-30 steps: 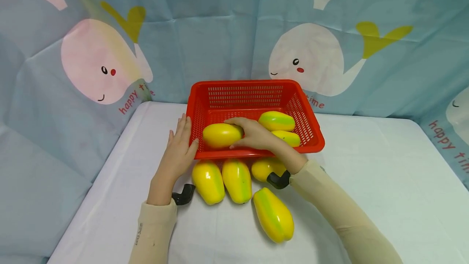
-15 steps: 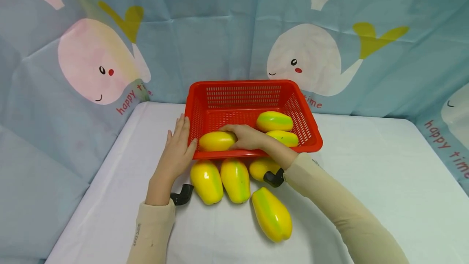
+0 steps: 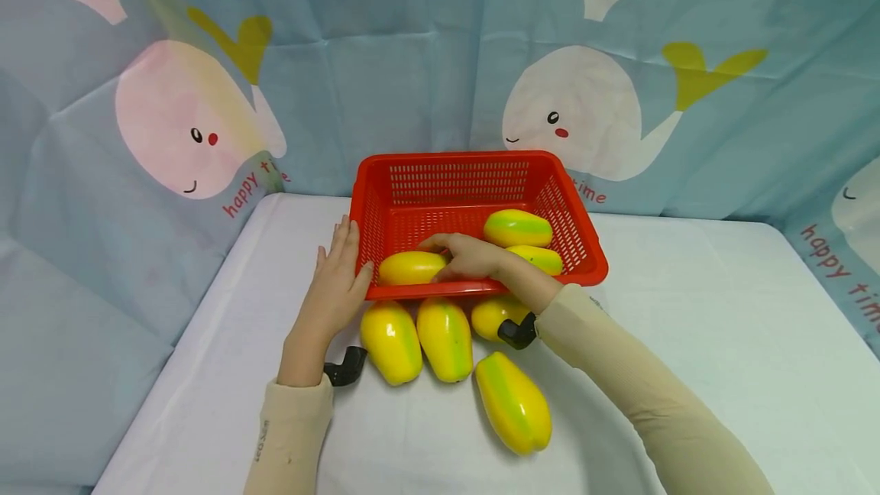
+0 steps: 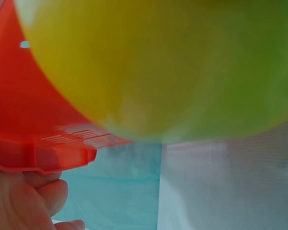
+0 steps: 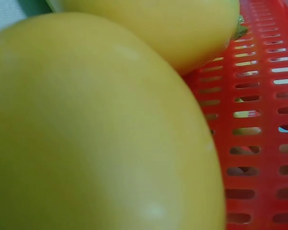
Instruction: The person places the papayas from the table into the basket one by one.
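Observation:
A red slotted plastic basket [image 3: 447, 212] stands at the back of the table. My left hand [image 3: 333, 273] rests along its left side, fingers straight against the outer wall and thumb at the rim. In the left wrist view, those fingers [image 4: 53, 196] touch the underside of the red rim. Inside the basket, my right hand [image 3: 474, 258] grips the right end of a yellow papaya [image 3: 409, 270], which lies at the front left. Two papayas, one farther back [image 3: 518, 228] and one nearer [image 3: 539, 259], lie at the basket's right; my right forearm partly covers the nearer one.
Several papayas lie before the basket: one at left [image 3: 390, 342], one beside it [image 3: 444, 340], one partly under my right wrist [image 3: 491, 319] and one closer to me [image 3: 514, 403]. A blue whale-print curtain [image 3: 399, 82] hangs behind the white table [image 3: 687, 312].
The papaya in my right hand has come down and slightly toward the front wall of the basket, the hand lowering with it. My left hand keeps its place on the basket's side.

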